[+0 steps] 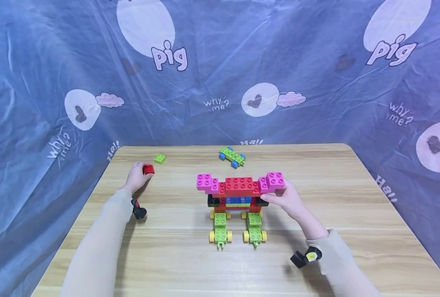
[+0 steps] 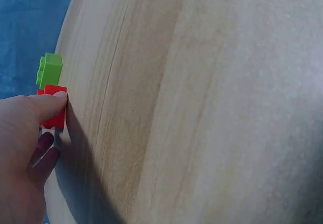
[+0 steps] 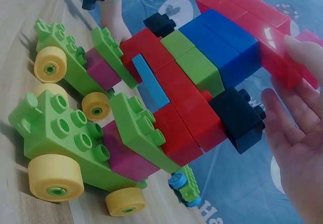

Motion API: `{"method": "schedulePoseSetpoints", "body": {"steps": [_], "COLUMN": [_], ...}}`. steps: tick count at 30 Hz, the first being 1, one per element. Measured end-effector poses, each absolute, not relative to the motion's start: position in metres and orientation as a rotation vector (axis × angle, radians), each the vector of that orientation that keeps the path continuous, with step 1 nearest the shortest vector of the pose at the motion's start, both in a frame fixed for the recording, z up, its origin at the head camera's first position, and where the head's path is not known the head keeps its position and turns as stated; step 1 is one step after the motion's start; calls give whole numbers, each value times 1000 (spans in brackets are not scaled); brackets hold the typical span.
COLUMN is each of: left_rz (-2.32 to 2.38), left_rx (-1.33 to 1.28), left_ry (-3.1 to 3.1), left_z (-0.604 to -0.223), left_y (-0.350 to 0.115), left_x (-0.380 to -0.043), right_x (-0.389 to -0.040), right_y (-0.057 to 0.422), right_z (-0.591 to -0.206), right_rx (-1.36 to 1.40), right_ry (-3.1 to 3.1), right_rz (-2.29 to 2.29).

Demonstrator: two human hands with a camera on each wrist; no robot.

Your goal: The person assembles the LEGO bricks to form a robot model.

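At the far left of the table, my left hand [image 1: 135,178] pinches a small red toy brick [image 1: 149,169]. In the left wrist view its thumb lies across that brick, beside a light green brick [image 2: 51,68]. Mid-table stands a toy-brick figure [image 1: 239,186] on two green wheel bases [image 3: 65,133] with yellow wheels. Red, blue, green and black bricks form its body, and pink bricks make its raised arms. My right hand [image 1: 288,200] holds the pink and red arm on the right, thumb on top and fingers beneath in the right wrist view.
A green wheeled base [image 1: 232,156] with blue wheels lies behind the figure, near the table's back edge. Blue printed cloth [image 1: 212,70] hangs around the back and sides of the wooden table [image 1: 183,255]. Each wrist carries a small black camera [image 1: 299,259].
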State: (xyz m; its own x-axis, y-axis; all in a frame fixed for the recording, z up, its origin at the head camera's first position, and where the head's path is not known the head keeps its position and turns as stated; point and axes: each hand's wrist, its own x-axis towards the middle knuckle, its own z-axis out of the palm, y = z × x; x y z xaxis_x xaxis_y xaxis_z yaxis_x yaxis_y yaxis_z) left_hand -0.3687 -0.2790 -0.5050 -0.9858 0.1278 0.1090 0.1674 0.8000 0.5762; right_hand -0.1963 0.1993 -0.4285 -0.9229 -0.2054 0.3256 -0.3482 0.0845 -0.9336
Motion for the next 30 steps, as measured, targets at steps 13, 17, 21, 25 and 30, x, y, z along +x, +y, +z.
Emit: {"method": "schedulePoseSetpoints", "body": {"steps": [13, 17, 21, 25, 30], "left_rz": [-950, -956, -1006, -1102, -1233], "left_rx": [-179, -169, -115, -58, -109], "left_ry": [-2925, -2909, -2888, -2864, -2795], "left_z": [-504, -503, -502, -497, -482], "left_y": [-271, -269, -266, -262, -251], "left_x": [-363, -360, -356, -353, -351], "right_x": [-197, -197, -196, -196, -196], "right_y": [196, 195, 194, 194, 194], "right_z": [-428, -428, -427, -427, -427], "right_rx": [608, 617, 613, 611, 596], "right_ry": [-2132, -2109, -2107, -2097, -2102], "right_rz": [2079, 2094, 2099, 2112, 2111]}}
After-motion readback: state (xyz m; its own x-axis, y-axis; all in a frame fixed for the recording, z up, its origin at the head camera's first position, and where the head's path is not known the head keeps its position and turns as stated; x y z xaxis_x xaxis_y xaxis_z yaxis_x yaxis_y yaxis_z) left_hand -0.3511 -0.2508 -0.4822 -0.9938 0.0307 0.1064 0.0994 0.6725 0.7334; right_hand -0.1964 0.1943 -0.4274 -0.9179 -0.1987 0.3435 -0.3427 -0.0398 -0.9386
